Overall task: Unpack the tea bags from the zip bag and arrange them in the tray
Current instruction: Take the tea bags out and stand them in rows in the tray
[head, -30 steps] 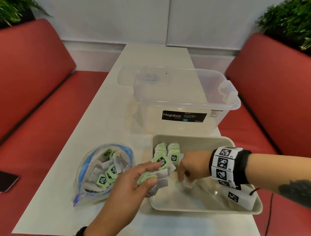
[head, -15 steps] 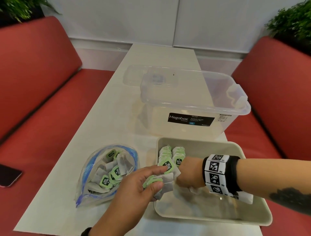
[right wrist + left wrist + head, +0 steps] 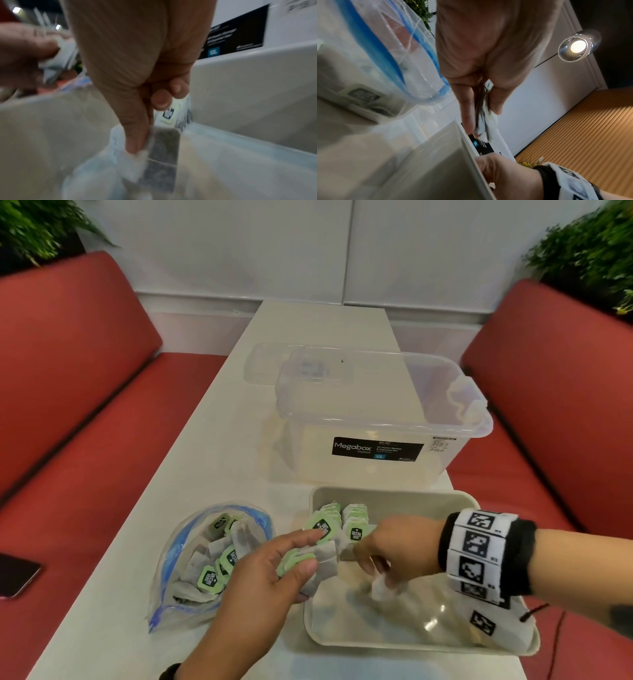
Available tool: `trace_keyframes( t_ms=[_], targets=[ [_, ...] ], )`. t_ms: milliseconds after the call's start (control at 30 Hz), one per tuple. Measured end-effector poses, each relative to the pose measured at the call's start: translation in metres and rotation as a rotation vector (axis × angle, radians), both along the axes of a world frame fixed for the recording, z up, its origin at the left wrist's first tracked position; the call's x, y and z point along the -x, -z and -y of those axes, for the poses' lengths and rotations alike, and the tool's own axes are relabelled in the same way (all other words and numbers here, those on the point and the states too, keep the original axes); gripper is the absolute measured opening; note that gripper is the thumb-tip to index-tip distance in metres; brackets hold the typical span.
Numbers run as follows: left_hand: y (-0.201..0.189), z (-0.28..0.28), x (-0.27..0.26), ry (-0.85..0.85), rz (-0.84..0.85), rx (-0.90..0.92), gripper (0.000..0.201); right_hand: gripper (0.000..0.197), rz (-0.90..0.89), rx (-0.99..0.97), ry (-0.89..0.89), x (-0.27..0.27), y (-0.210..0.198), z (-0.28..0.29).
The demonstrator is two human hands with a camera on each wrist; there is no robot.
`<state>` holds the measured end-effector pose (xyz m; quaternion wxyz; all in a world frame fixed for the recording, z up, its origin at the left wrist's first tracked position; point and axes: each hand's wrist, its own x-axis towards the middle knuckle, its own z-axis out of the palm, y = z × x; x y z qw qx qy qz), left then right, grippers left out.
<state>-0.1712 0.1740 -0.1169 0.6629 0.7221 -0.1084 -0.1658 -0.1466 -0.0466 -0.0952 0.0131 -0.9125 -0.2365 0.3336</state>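
Note:
A beige tray (image 3: 394,495) sits at the table's near right, with two rows of green-tagged tea bags (image 3: 354,520) standing in its far left corner. The clear zip bag (image 3: 191,546) with a blue seal lies left of it, several tea bags inside. My left hand (image 3: 294,556) grips a small stack of tea bags (image 3: 320,563) over the tray's left rim; this stack (image 3: 485,125) shows edge-on in the left wrist view. My right hand (image 3: 380,566) is inside the tray and pinches one tea bag (image 3: 163,151) by its paper, just off the rows.
A clear Megabox storage box (image 3: 380,419) stands behind the tray, its lid (image 3: 267,364) flat on the table beyond. Red bench seats run along both sides of the white table (image 3: 191,446). A phone (image 3: 15,575) lies on the left seat.
My right hand has drawn back a little from the rows, with a tea bag hanging under its fingers. The left hand keeps its stack at the tray's left rim.

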Motion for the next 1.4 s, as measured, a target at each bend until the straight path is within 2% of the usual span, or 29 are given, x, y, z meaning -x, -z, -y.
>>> trace_keyframes(
  t_ms=[67,167,233,333,500,567,667,767,900,1033,1300,1400],
  targets=[
    [-0.002,0.001,-0.002,-0.037,-0.004,0.002,0.032,0.035,0.032,-0.137,0.152,0.003,-0.01,0.008],
    [-0.005,0.005,-0.005,-0.055,0.008,-0.015,0.03,0.02,0.136,-0.417,0.378,0.006,-0.025,0.019],
    [-0.006,0.007,-0.005,-0.057,0.023,-0.03,0.03,0.017,0.207,-0.605,0.497,0.01,-0.035,0.023],
    [-0.004,0.01,-0.001,-0.045,0.039,-0.05,0.031,0.014,0.28,-0.686,0.574,0.015,-0.045,0.024],
    [0.002,0.017,0.01,0.008,0.087,-0.025,0.034,0.014,0.199,-0.524,0.624,0.015,-0.054,0.031],
    [0.004,0.019,0.015,0.045,0.217,-0.086,0.033,0.009,0.203,-0.44,0.611,0.014,-0.054,0.035],
    [0.009,0.02,0.019,0.106,0.4,-0.168,0.031,0.008,0.318,-0.195,0.478,0.008,-0.052,0.037],
    [0.02,0.021,0.02,0.117,0.548,-0.235,0.03,0.019,0.352,-0.005,0.374,-0.003,-0.047,0.037],
    [0.031,0.02,0.021,0.132,0.693,-0.298,0.032,0.035,0.338,0.122,0.343,-0.02,-0.039,0.033],
    [0.033,0.019,0.02,0.123,0.732,-0.271,0.032,0.024,0.385,0.187,0.288,-0.035,-0.03,0.028],
    [0.032,0.017,0.019,0.131,0.74,-0.262,0.034,0.032,0.51,0.177,0.259,-0.046,-0.011,0.031],
    [0.032,0.016,0.019,0.13,0.725,-0.246,0.035,0.034,0.523,0.229,0.213,-0.048,-0.006,0.03]
  ],
)
